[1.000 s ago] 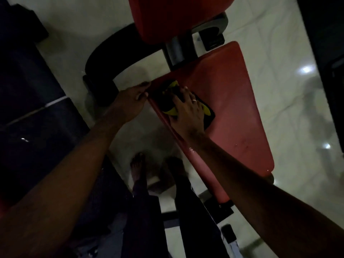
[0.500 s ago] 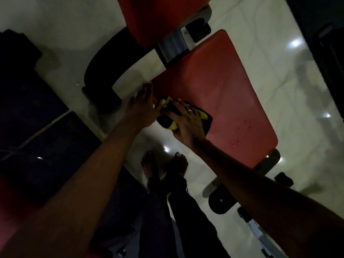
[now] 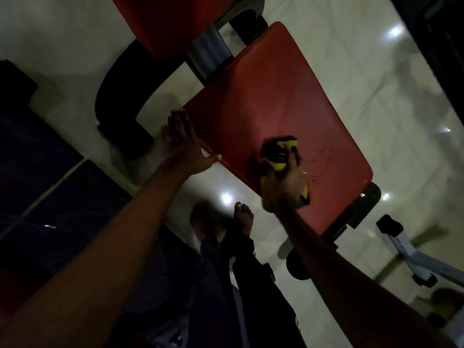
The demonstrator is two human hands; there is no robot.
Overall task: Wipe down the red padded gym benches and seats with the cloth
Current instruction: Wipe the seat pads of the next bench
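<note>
A red padded seat [image 3: 271, 101] runs diagonally through the middle of the head view. A second red pad [image 3: 160, 23] shows at the top. My right hand [image 3: 283, 187] grips a yellow and black cloth [image 3: 278, 153] bunched on the seat near its near edge, blurred by motion. My left hand [image 3: 183, 144] rests with straight fingers against the seat's left edge, thumb on the rim.
The bench's grey metal post [image 3: 208, 51] joins the two pads. A black curved base [image 3: 118, 91] lies on the pale tiled floor [image 3: 376, 101]. My bare feet [image 3: 241, 217] stand below the seat. A white frame part [image 3: 411, 257] lies at the right. Dark mats [image 3: 45, 187] fill the left.
My right hand has slid the cloth to the right along the seat's near edge. My left hand has stayed at the left edge with its fingers straightened.
</note>
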